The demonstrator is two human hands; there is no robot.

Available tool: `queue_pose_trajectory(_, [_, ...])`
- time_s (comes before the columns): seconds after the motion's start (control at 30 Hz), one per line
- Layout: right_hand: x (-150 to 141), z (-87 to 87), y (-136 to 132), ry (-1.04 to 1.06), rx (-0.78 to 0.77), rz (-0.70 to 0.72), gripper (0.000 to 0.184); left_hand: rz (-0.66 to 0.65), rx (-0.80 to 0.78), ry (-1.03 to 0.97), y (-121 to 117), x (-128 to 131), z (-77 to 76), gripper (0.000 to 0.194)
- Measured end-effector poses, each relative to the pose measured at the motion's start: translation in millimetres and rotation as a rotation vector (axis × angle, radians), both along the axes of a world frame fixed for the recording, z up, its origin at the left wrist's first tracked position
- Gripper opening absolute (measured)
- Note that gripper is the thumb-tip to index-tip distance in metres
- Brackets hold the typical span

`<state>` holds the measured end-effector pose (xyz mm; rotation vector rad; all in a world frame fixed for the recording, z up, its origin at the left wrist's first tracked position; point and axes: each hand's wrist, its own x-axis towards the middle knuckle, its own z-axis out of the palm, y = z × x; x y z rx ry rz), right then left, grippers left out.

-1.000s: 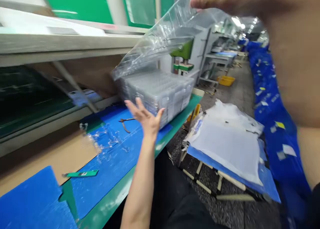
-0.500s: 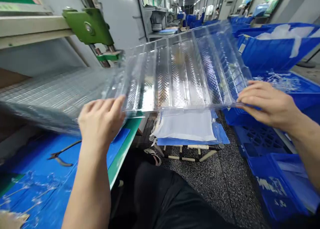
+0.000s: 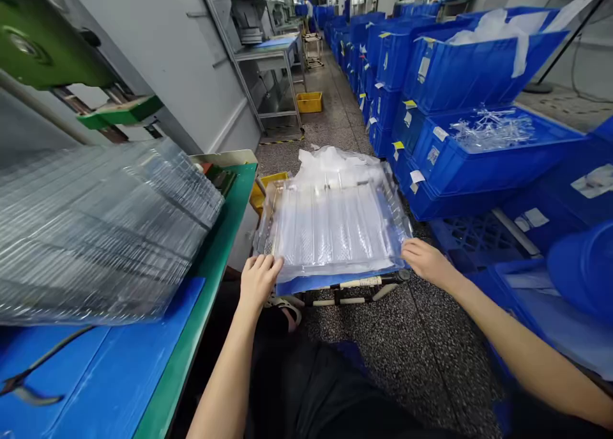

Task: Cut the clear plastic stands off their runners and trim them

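A clear plastic tray (image 3: pixel 330 228) with long ribbed channels lies over white sheets on a low stand in front of me. My left hand (image 3: pixel 261 278) grips its near left corner, fingers closed over the rim. At the near right corner my right hand (image 3: pixel 425 260) pinches the edge. White sheeting (image 3: pixel 330 161) shows past the tray's far side, and a blue sheet (image 3: pixel 335 282) sticks out under its near edge. To the left, a tall stack of similar clear trays (image 3: pixel 105 234) sits tilted on the bench.
The green-edged bench (image 3: pixel 191 349) holds pliers (image 3: pixel 29 381) on a blue sheet. A green press (image 3: pixel 52 49) stands above the stack. Blue crates (image 3: pixel 440 151) line the right side, one with clear plastic pieces (image 3: pixel 493 131). A yellow bin (image 3: pixel 309 102) is on the aisle floor.
The clear tray, raised and tilted before, has come down flat onto the white sheets with both hands on it. My view has turned to the right.
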<state>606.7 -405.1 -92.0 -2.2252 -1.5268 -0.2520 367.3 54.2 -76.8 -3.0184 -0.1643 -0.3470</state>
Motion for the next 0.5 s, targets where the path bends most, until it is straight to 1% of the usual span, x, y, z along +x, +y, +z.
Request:
queue_pose_trajectory(0.07, [-5.9, -20.6, 0.7, 0.013, -0.03, 0.003, 0.011, -0.023, -0.019, 0.047, 2.0, 2.0, -16.4, 0.045])
queue_pose_trajectory(0.13, [-9.7, -35.1, -0.7, 0.023, -0.055, -0.007, 0.017, -0.058, -0.051, 0.094, 5.4, 3.4, -27.0, 0.04])
queue_pose_trajectory(0.2, [-10.7, -43.1, -3.5, 0.029, -0.078, -0.022, 0.022, -0.091, -0.093, 0.136, 9.7, 3.0, -32.4, 0.034])
queue_pose_trajectory(0.33, [-7.2, -44.5, -7.4, 0.034, -0.128, -0.023, 0.025, -0.1, -0.158, 0.175, 16.8, -0.9, -34.7, 0.036])
queue_pose_trajectory(0.5, [-4.9, -40.1, -0.9, 0.024, -0.167, -0.011, 0.025, -0.036, -0.2, 0.188, 24.0, -3.0, -38.0, 0.035])
